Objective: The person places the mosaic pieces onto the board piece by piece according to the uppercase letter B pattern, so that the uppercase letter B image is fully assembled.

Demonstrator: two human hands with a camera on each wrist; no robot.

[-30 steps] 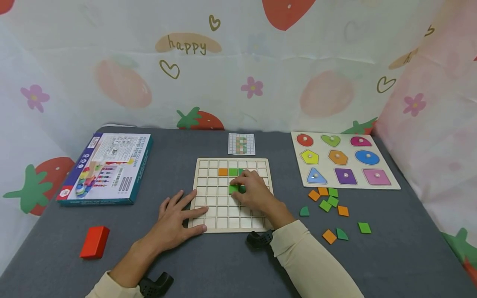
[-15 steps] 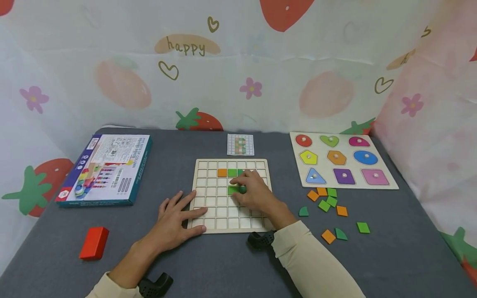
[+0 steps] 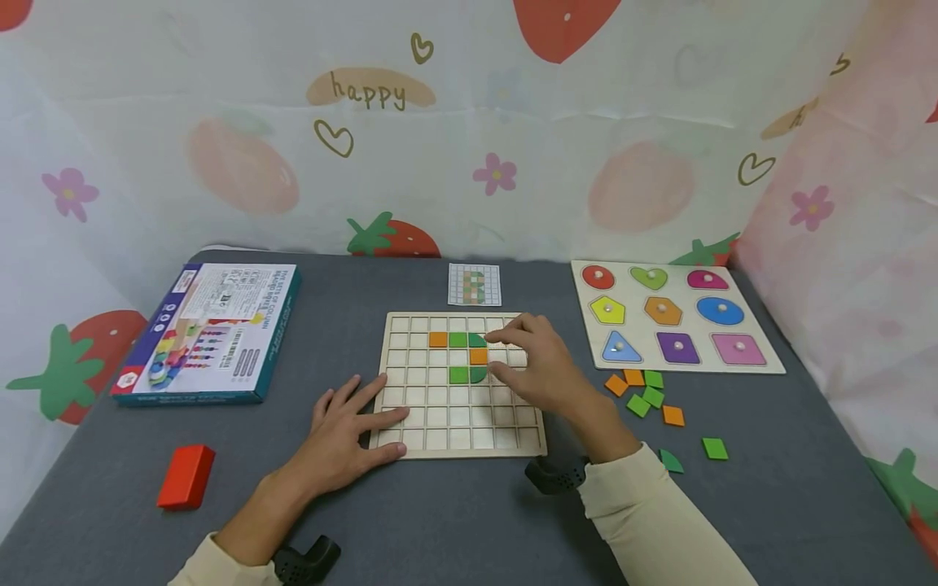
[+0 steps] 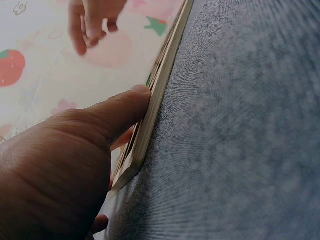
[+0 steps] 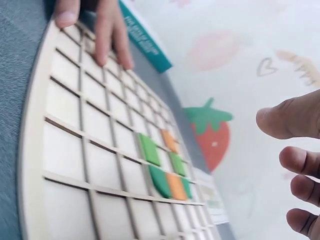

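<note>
A pale wooden grid board (image 3: 425,440) lies on the grey table. My left hand (image 3: 340,443) rests spread at its left edge, thumb (image 4: 132,102) on the near rim in the left wrist view. My right hand (image 3: 542,370) hovers over the board's right side, fingers parted, holding nothing. Just left of its fingertips sit an orange square (image 3: 478,356), a dark green rounded piece (image 3: 479,374) and another dark green rounded piece (image 3: 475,338). Further left are two green squares, the lower green square (image 3: 458,375) and the upper green square (image 3: 458,339), plus an orange square (image 3: 438,339).
Loose orange squares (image 3: 673,416), green squares (image 3: 716,448) and a dark green rounded piece (image 3: 670,461) lie right of the board. A shape puzzle (image 3: 681,358) stands behind them. A pattern card (image 3: 475,299) lies beyond the board. Left are a box (image 3: 220,325) and a red block (image 3: 186,478).
My right hand has let go of the dark green rounded piece, now in the grid, and moved right, uncovering the orange square. Its arm now covers some loose pieces. The left hand stays put.
</note>
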